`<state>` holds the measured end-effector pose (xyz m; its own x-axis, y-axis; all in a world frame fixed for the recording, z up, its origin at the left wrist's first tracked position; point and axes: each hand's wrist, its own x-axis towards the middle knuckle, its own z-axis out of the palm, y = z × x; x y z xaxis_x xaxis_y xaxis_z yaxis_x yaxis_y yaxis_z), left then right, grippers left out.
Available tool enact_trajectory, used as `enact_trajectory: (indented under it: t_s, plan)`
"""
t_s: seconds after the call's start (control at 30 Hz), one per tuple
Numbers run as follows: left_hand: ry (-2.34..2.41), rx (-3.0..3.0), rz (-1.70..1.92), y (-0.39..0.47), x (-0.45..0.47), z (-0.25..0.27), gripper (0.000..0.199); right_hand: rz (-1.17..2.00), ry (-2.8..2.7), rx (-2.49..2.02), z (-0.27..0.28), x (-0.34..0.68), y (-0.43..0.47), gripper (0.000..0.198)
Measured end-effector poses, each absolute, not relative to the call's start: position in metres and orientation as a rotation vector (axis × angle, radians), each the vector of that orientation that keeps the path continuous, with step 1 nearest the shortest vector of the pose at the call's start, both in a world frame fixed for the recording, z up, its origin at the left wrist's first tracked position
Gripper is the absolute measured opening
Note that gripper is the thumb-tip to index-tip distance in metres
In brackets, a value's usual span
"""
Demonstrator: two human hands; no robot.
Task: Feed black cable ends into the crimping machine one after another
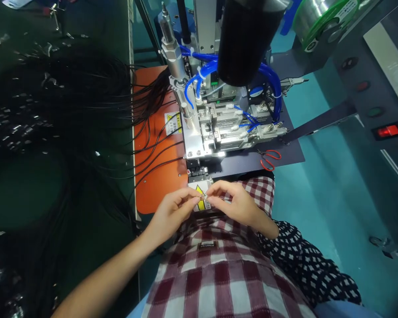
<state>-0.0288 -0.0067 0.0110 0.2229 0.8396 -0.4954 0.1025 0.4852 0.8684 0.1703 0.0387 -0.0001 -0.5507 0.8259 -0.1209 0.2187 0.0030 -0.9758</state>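
Yellow-triangled Chinese label point(201, 205) sits behind left fingers point(188, 193) and right fingers point(221, 186) pinching a tiny piece point(204, 196).

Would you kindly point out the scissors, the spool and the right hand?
Scissors point(264, 156), head view: red handles, near the pivot.
Spool point(313, 18), head view: silvery winding.
Right hand point(238, 203), head view: its back.

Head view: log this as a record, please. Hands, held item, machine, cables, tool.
left hand: fingertips pinched at small piece
right hand: fingertips pinched at same piece
held item: too small to identify
machine: metal, blue tubes
cables: black cables, partly over orange plate
tool: red-handled scissors on dark base
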Motion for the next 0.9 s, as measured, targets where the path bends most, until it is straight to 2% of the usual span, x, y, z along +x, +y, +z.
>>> enact_trajectory:
  t_s: [0.4,0.67,0.9]
  plan:
    - [1.231,0.848,0.707,0.002,-0.024,0.013,0.025,1.446,-1.755,-1.136,0.001,0.159,0.038,0.007]
    - [1.300,0.783,0.776,0.000,-0.014,0.010,0.027,0.732,-2.110,-1.035,-0.007,0.156,0.029,0.013]
    - [1.450,1.154,0.927,-0.003,-0.011,0.006,0.013,0.588,-2.239,-1.072,-0.008,0.153,0.024,0.019]
